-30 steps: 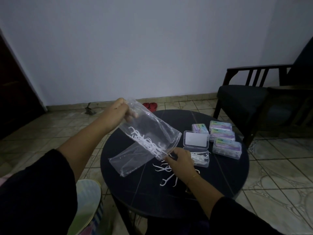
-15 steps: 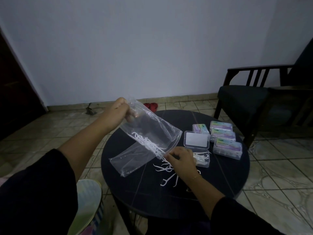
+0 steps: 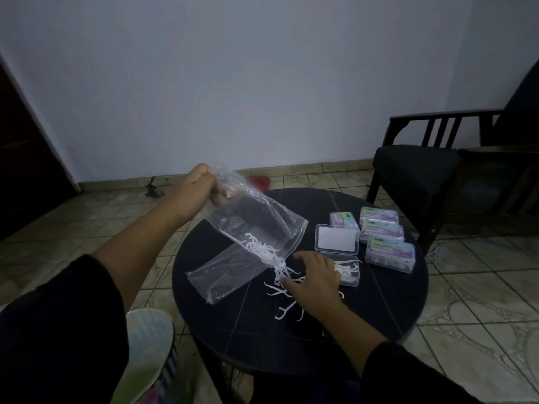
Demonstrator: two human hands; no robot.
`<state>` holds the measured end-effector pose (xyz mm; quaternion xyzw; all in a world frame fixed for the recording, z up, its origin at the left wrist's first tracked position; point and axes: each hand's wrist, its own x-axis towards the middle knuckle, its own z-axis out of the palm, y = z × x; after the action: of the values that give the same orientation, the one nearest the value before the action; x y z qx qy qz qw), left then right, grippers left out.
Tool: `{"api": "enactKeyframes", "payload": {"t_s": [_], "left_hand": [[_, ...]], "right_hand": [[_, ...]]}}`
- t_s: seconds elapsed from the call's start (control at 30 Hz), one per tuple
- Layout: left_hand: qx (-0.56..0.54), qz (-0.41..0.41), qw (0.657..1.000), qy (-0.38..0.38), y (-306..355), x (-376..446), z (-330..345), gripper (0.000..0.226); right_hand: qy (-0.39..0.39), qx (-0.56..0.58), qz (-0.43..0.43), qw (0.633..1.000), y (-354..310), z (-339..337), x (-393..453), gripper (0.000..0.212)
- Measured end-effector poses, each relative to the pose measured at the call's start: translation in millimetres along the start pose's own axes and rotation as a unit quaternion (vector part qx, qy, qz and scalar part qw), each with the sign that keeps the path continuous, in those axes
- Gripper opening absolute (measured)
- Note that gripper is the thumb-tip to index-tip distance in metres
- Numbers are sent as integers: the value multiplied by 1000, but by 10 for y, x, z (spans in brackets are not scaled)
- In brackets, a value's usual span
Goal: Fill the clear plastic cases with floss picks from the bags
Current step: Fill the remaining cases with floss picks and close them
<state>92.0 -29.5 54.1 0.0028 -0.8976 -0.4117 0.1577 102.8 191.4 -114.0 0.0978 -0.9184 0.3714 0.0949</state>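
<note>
My left hand (image 3: 196, 190) grips the closed end of a clear plastic bag (image 3: 256, 220), held tilted mouth-down over the round dark table (image 3: 388, 301). White floss picks (image 3: 262, 249) bunch at the bag's mouth and spill onto the table. My right hand (image 3: 313, 282) rests low over loose floss picks (image 3: 281, 312) below the bag's mouth, fingers spread and lightly bent. An open clear case (image 3: 348, 271) with a few picks in it lies just right of that hand, its lid (image 3: 337, 243) folded back.
A second, flat clear bag (image 3: 221, 275) lies on the table's left side. Three closed, labelled cases (image 3: 390, 252) and a fourth sit at the table's right. A dark armchair (image 3: 423, 170) stands beyond on the right. Tiled floor surrounds the table.
More floss picks have slid down to the bag's mouth and onto the table. My right hand has shifted slightly and spread its fingers over the loose picks.
</note>
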Motion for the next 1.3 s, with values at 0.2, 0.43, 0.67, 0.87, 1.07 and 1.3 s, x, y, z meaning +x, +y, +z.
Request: {"api": "enactKeyframes", "payload": {"t_s": [0.2, 0.43, 0.67, 0.87, 1.07, 1.3], "left_hand": [[2, 4, 1000, -1, 8, 14, -25, 8], [-5, 12, 999, 34, -23, 12, -99, 17], [-13, 12, 1000, 6, 25, 47, 17, 9], [-16, 30, 999, 33, 83, 54, -3, 12], [-18, 19, 1000, 9, 72, 74, 33, 9], [-19, 19, 999, 16, 61, 110, 57, 10]], "right_hand": [[-65, -42, -7, 997, -123, 15, 157, 35], [-42, -46, 36, 997, -61, -26, 138, 42], [-46, -27, 18, 998, -179, 10, 193, 33], [-41, -23, 57, 997, -108, -72, 185, 17], [-63, 13, 48, 997, -151, -81, 177, 32], [-59, 5, 63, 996, -94, -86, 174, 15]]}}
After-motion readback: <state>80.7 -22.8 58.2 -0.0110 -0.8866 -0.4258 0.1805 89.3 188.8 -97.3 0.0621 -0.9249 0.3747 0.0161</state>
